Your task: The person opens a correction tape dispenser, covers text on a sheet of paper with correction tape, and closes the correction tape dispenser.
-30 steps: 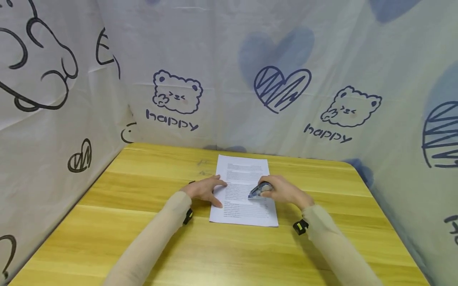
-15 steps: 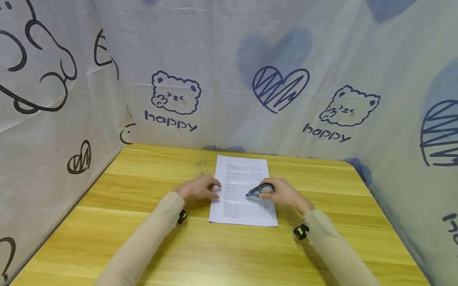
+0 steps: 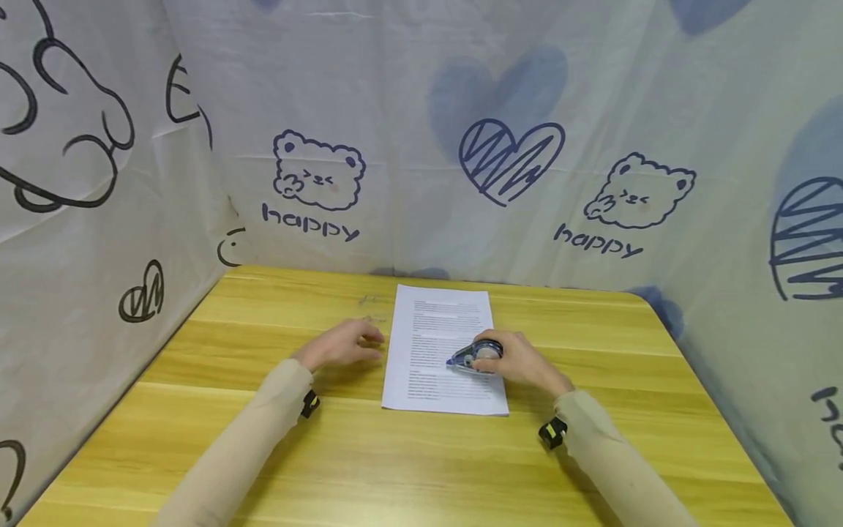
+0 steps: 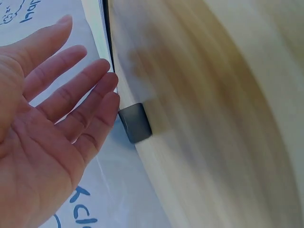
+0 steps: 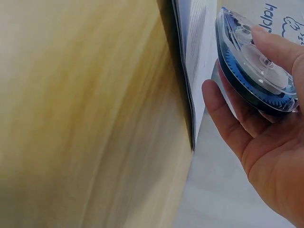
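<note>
A correction tape dispenser (image 3: 476,357) with a clear shell and blue gear is held in my right hand (image 3: 520,360), thumb on one side and fingers on the other. Its tip is over the printed sheets (image 3: 431,395); whether it touches them I cannot tell. In the right wrist view the dispenser (image 5: 256,66) shows its white reel, and the sheets' edge (image 5: 186,76) stands beyond the fingers. Left of the paper, apart from it, my left hand (image 3: 342,342) holds nothing. Relaxed, slightly bent fingers (image 4: 78,90) show in the left wrist view.
The sheets lie as a thin stack on a yellow wooden table (image 3: 421,468). A fabric curtain (image 3: 408,234) with drawn hearts and bears closes off the back and sides. A small dark block (image 4: 135,123) shows in the left wrist view; its kind is unclear.
My left hand has let go of the paper's left side and moved off to the left. The right hand still holds the correction tape, its tip shifted slightly left.
</note>
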A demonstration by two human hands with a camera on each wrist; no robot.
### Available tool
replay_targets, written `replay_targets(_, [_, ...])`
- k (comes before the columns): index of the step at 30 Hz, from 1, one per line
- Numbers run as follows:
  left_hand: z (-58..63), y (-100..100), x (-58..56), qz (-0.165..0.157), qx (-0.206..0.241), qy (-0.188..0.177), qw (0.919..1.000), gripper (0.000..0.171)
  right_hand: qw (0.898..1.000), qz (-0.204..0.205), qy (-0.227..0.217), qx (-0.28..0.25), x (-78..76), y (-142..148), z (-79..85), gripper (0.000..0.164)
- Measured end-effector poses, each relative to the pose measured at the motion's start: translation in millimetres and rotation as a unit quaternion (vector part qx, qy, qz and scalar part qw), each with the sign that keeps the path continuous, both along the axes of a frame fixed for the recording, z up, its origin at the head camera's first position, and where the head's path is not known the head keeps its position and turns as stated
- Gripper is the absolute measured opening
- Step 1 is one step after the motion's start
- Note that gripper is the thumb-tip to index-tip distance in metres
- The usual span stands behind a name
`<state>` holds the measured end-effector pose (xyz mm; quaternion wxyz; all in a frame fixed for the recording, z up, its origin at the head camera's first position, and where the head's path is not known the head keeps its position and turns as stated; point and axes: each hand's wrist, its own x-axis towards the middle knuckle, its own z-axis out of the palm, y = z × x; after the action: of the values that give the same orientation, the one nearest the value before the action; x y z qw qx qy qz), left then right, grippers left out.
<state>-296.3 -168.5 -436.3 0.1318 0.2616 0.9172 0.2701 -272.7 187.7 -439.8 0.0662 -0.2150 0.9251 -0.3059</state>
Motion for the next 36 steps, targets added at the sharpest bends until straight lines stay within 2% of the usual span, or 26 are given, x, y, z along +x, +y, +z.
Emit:
replay_targets(3, [1.6,-6.9,2.7,0.009,0.003,0.000,1.0000,0.037,1.000,-0.002,-0.002,-0.010,1.3,0.6,-0.3,0.039])
replay_targets(10, [0.9,-28.1,5.6,0.009,-0.012,0.022,0.9997,0.040,1.000,0.000,-0.008,-0.014,5.5,-0.6,-2.0,0.039])
replay_targets(15, [1.6,-37.7,9.7,0.034,-0.007,0.017,0.9993,0.044,1.000,0.013,-0.010,-0.018,5.4,-2.6,-6.8,0.039])
replay_targets(19, [0.5,-41.6,8.6,0.041,-0.007,0.036,0.9985,0.043,1.000,0.013,-0.010,-0.019,4.6,-3.9,-10.4,0.039])
replay_targets(25, [-4.4,-42.8,5.5,0.056,-0.047,0.080,0.9941,0.044,1.000,0.007,-0.010,-0.017,4.8,-6.4,-12.2,0.041])
replay_targets(30, [-7.2,-39.7,3.9,0.088,-0.090,0.102,0.9868,0.048,1.000,0.000,-0.010,-0.020,5.3,-7.8,-10.1,0.041])
replay_targets(36, [-7.0,-33.5,3.1,0.122,-0.109,0.084,0.9830,0.024,0.999,-0.001,-0.006,-0.036,4.2,-9.2,-10.4,0.041])
